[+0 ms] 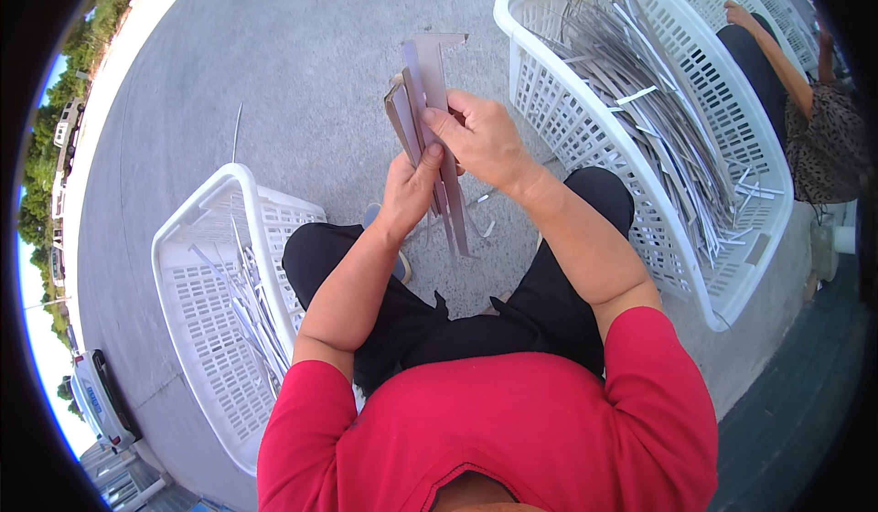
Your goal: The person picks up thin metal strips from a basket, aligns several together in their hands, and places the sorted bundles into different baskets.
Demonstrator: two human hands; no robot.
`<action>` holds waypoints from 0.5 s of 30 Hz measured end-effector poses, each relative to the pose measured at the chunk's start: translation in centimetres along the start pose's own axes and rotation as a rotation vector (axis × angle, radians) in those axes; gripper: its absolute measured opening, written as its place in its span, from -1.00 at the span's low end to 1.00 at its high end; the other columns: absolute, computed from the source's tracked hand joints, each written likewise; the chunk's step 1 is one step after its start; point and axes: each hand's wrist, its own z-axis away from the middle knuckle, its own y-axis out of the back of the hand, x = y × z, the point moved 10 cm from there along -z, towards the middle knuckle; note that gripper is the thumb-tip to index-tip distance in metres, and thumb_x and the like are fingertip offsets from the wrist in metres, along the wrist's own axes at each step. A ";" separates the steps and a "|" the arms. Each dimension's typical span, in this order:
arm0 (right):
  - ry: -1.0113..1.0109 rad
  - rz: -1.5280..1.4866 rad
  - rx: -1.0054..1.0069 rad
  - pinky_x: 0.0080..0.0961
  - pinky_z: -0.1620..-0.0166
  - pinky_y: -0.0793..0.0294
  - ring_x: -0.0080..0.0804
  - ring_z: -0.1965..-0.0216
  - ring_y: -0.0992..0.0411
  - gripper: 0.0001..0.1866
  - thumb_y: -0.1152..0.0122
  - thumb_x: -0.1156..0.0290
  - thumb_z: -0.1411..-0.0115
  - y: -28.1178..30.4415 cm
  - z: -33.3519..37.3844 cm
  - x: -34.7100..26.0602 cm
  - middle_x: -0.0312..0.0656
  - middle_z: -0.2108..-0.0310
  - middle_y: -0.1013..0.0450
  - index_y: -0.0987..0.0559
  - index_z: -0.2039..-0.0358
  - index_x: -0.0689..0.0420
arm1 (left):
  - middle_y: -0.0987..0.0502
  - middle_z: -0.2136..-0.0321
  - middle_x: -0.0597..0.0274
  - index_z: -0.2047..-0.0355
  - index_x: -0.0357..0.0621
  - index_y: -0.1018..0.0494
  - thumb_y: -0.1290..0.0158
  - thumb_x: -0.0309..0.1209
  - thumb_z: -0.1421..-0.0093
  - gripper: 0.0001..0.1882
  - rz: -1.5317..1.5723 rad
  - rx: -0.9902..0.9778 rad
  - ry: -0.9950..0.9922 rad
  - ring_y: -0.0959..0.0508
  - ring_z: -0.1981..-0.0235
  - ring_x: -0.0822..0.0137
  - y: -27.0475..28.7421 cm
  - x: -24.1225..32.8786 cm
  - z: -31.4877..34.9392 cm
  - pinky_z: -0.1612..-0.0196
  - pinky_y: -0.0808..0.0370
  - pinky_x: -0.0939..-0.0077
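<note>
In front of my knees, both hands hold a bundle of long, flat grey-white cardboard pieces [422, 78]. My left hand [407, 192] is closed round the lower part of the bundle, thumb pressed on its face. My right hand [487, 143] grips the right side higher up, thumb on the front piece and fingers bent behind it. One piece has a narrow arm sticking out to the right at its top. Thin strip ends hang below my hands. Some of the fingers are hidden behind the cardboard.
A white plastic basket [512, 64] at right holds many grey and white strips [654, 137]. Another white basket [165, 238] at left holds fewer strips [251, 311]. Small scraps [483, 198] lie on the concrete ground. Another person [823, 151] sits beyond the right basket.
</note>
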 end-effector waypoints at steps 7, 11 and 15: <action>0.075 0.069 -0.031 -0.47 0.48 -0.32 -0.45 0.58 -0.34 -0.78 -0.08 0.34 -0.12 -0.2 1.0 -1.2 -0.13 0.64 -0.39 -0.49 0.44 0.27 | -0.43 0.36 0.34 0.18 -0.23 -0.38 0.20 -0.10 -0.30 -0.59 0.028 0.061 -0.029 -0.38 0.31 0.54 0.2 0.9 0.6 0.28 -0.35 0.63; 0.138 0.185 -0.024 -0.51 0.47 -0.31 -0.46 0.56 -0.34 -0.78 -0.10 0.35 -0.14 -0.1 1.4 -1.2 -0.16 0.57 -0.42 -0.52 0.39 0.27 | -0.41 0.33 0.36 0.14 -0.24 -0.36 0.16 -0.15 -0.29 -0.62 0.068 -0.034 -0.020 -0.35 0.30 0.55 -0.9 1.0 0.8 0.27 -0.33 0.62; 0.356 0.105 0.043 -0.35 0.36 -0.37 -0.13 0.51 -0.40 -0.70 -0.12 0.24 -0.10 0.5 2.4 -3.6 -0.01 0.43 -0.44 -0.52 0.34 0.27 | -0.42 0.42 0.35 0.25 -0.26 -0.38 0.10 -0.25 -0.28 -0.72 0.029 -0.068 -0.025 -0.38 0.38 0.51 -1.3 1.5 0.6 0.30 -0.35 0.60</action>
